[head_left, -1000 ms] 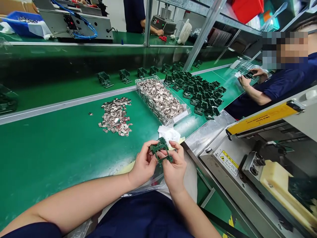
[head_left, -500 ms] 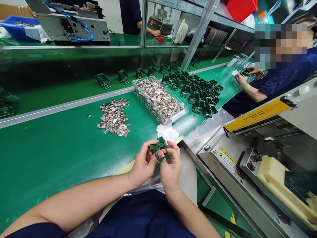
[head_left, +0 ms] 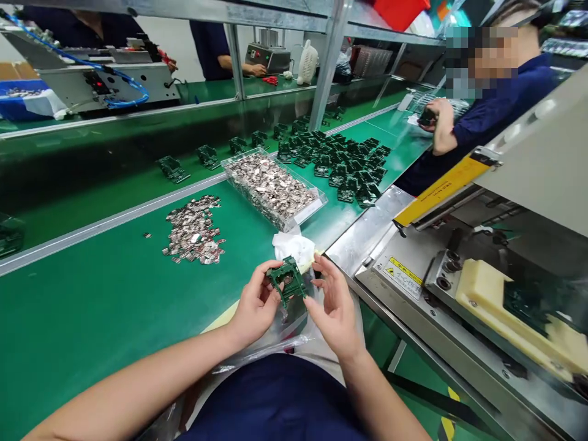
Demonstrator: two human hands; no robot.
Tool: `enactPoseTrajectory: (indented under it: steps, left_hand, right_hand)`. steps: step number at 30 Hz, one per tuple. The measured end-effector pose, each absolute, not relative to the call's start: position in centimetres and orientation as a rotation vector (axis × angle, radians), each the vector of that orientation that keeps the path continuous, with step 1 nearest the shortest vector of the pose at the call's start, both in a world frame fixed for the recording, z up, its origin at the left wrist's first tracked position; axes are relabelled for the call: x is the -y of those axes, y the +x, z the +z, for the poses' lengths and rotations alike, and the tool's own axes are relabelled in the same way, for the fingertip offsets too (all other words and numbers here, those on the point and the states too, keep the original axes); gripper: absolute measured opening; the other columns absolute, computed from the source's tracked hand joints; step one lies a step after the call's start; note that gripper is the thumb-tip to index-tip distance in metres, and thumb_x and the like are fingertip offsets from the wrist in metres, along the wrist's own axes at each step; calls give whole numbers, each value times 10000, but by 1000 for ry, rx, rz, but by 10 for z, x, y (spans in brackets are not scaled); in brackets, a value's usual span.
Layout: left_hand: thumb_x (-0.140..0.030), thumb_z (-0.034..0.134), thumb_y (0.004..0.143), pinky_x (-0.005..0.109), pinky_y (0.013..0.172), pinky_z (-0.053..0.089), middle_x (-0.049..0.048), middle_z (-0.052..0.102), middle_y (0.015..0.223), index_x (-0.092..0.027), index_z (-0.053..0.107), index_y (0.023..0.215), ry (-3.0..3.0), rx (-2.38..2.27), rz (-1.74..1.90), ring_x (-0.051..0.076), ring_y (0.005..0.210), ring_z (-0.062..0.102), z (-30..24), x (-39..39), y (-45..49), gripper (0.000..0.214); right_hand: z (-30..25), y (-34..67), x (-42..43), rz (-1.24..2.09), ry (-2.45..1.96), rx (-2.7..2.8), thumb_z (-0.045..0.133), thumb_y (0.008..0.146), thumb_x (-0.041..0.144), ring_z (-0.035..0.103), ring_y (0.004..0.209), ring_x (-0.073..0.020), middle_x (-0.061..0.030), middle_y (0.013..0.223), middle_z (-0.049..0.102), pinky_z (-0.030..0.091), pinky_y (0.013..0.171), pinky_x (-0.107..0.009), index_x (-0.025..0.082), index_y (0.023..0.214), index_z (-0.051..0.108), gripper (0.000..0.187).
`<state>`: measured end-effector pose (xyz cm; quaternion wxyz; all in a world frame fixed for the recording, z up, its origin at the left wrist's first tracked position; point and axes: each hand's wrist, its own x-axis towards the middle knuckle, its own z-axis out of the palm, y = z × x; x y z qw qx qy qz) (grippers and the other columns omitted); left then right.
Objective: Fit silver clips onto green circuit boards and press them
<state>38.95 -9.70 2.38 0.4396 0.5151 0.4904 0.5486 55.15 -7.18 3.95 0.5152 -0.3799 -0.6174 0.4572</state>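
Observation:
A green circuit board frame (head_left: 288, 278) with an open middle is pinched between the thumb and fingers of my left hand (head_left: 257, 303). Just to its right, my right hand (head_left: 337, 306) has its fingers apart and holds nothing; its thumb tip is close to the board's right edge, and I cannot tell if they touch. Beyond my hands lies a crumpled white cloth (head_left: 294, 247). Farther off stands a clear tray (head_left: 301, 214) full of small metal pieces, with a loose pile of metal pieces (head_left: 193, 229) to its left on the green tabletop (head_left: 114, 312).
Many similar green boards (head_left: 340, 162) are heaped behind the tray, and several stand along the back ledge (head_left: 209, 156). A machine with a warning label (head_left: 404, 278) borders the right side. A co-worker (head_left: 500, 98) handles a dark part at the far right.
My right hand has let go of the green board and opened to the right. My left hand keeps hold of it. The whole view has shifted slightly.

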Motion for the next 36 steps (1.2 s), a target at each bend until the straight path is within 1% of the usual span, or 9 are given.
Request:
enactPoseTrajectory:
  steps: [3, 8, 11, 15, 20, 24, 27, 32, 36]
  left_hand:
    - [-310, 517, 928, 295, 690, 544, 76, 631, 972, -221, 474, 1261, 1418, -1079, 1133, 188, 834, 628, 41, 87, 411, 348]
    - [-288, 546, 906, 300, 669, 558, 61, 653, 871, -222, 453, 1335, 1608, -689, 761, 185, 761, 653, 77, 56, 469, 444]
    - [-302, 580, 893, 339, 802, 576, 101, 690, 1044, -226, 484, 1331, 1680, -533, 616, 220, 950, 682, 95, 28, 509, 455]
    - [-370, 603, 867, 408, 992, 510, 126, 627, 1267, -194, 557, 1247, 1953, -563, 774, 261, 1169, 608, 110, -6, 580, 421]
    - [-456, 724, 738, 485, 1129, 351, 182, 464, 1456, -135, 422, 1390, 2247, -580, 715, 326, 1361, 428, 125, -19, 668, 787]
    - [-509, 721, 722, 491, 1008, 450, 179, 603, 1288, -114, 358, 1430, 2149, -786, 696, 326, 1179, 585, 135, -23, 696, 888]
    - [-545, 735, 689, 478, 942, 481, 169, 635, 1219, -126, 395, 1416, 2105, -856, 681, 323, 1089, 623, 141, -30, 701, 905]
    - [-511, 776, 651, 423, 921, 500, 122, 689, 1067, -147, 595, 1198, 2011, -647, 606, 296, 1050, 634, 145, -34, 703, 682]
    - [-452, 811, 614, 392, 896, 518, 74, 682, 945, -144, 592, 1097, 1793, -614, 807, 238, 930, 657, 149, -34, 675, 613]
  right_hand:
    - [48, 597, 76, 977, -823, 1730, 754, 803, 296, 422, 1349, -290, -107, 1480, 436, 424, 1043, -461, 314, 1497, 283, 838]
    - [62, 672, 98, 731, -963, 1635, 801, 750, 452, 562, 1199, -278, -101, 1288, 596, 451, 1018, -452, 302, 1450, 368, 837]
    - [69, 719, 122, 551, -1104, 1470, 819, 707, 493, 576, 1171, -269, -91, 1250, 620, 457, 1006, -427, 302, 1422, 397, 852]
    - [70, 774, 157, 318, -1293, 1137, 853, 661, 491, 594, 1126, -266, -106, 1215, 632, 493, 952, -401, 271, 1372, 454, 844]
    - [64, 815, 179, 172, -1398, 890, 861, 649, 474, 600, 1070, -253, -120, 1222, 615, 508, 909, -401, 245, 1356, 465, 842]
    - [62, 828, 179, 166, -1411, 909, 848, 672, 461, 589, 1104, -265, -127, 1218, 623, 502, 900, -403, 244, 1361, 464, 818]
    - [64, 832, 178, 187, -1417, 942, 846, 682, 443, 576, 1142, -274, -123, 1234, 620, 502, 899, -407, 259, 1356, 472, 792]
    - [73, 836, 177, 203, -1408, 936, 847, 676, 454, 576, 1150, -292, -132, 1247, 612, 492, 935, -438, 255, 1355, 468, 802]
    - [93, 841, 155, 165, -1325, 922, 835, 681, 473, 574, 1164, -301, -136, 1246, 606, 487, 955, -448, 256, 1366, 434, 822]
